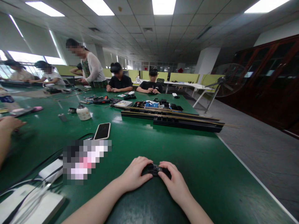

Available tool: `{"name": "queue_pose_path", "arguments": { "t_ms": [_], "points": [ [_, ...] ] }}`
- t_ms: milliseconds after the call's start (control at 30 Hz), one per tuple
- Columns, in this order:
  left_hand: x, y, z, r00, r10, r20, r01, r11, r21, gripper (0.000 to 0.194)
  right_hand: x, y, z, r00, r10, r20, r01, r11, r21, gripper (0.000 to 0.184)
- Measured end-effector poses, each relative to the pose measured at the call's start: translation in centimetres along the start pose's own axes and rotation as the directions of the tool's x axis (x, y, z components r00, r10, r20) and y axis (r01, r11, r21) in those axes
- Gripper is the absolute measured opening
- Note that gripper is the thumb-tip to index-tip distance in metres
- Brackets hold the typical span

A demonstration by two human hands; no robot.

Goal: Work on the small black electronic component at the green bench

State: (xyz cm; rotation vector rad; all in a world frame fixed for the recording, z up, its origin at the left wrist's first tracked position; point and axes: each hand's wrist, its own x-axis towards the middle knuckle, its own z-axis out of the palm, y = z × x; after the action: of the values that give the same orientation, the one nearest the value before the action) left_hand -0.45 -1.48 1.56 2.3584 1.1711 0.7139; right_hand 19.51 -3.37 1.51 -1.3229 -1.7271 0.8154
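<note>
So the left fingers (pixel 147 161) and right fingers (pixel 166 165) are pinching a small black part (pixel 155 169) from either side, and it's sitting right between their tips, on or just above the green surface (pixel 130 143). Looks to me like it's being fiddled with by hand, so the next move is probably calling for one side steadying it while the other's adjusting. Its long axis seems to be running left-right between the fingers, but they're covering its ends, so I'm not able to tell which way it's pointing.
</note>
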Motion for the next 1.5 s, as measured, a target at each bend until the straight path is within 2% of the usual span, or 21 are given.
{"name": "queue_pose_path", "arguments": {
  "t_ms": [200, 367, 600, 733, 1067, 1500],
  "points": [
    [0.0, -0.1, 0.1, 1.0, -0.023, -0.02, 0.023, 1.0, 0.001, 0.037, 0.2, 0.3, 0.0, 0.996, 0.068, -0.062, -0.064, 0.995, 0.076, 0.019],
    [0.0, -0.2, 0.2, 1.0, -0.02, -0.021, 0.02, 1.0, 0.0, 0.039, 0.5, 0.7, 0.1, 0.987, 0.136, -0.083, -0.116, 0.97, 0.214, 0.025],
    [-0.1, -0.1, 0.3, 1.0, -0.025, -0.018, 0.025, 1.0, 0.003, 0.039, 1.0, 0.6, 0.0, 0.966, 0.218, -0.137, -0.139, 0.89, 0.434, 0.035],
    [-0.1, -0.1, 0.2, 0.999, -0.022, -0.025, 0.022, 1.0, 0.009, 0.039, 1.1, 0.0, -0.3, 0.952, 0.278, -0.129, -0.175, 0.838, 0.518, 0.04],
    [-0.1, -0.6, 0.7, 0.998, -0.03, -0.062, 0.03, 1.0, -0.004, 0.045, 1.1, 0.1, -0.6, 0.931, 0.338, -0.139, -0.213, 0.811, 0.544, 0.041],
    [-0.1, -0.5, 0.5, 0.998, -0.044, -0.051, 0.043, 0.999, -0.015, 0.039, 1.1, -0.2, -0.8, 0.905, 0.404, -0.131, -0.249, 0.753, 0.609, 0.043]
  ]
}}
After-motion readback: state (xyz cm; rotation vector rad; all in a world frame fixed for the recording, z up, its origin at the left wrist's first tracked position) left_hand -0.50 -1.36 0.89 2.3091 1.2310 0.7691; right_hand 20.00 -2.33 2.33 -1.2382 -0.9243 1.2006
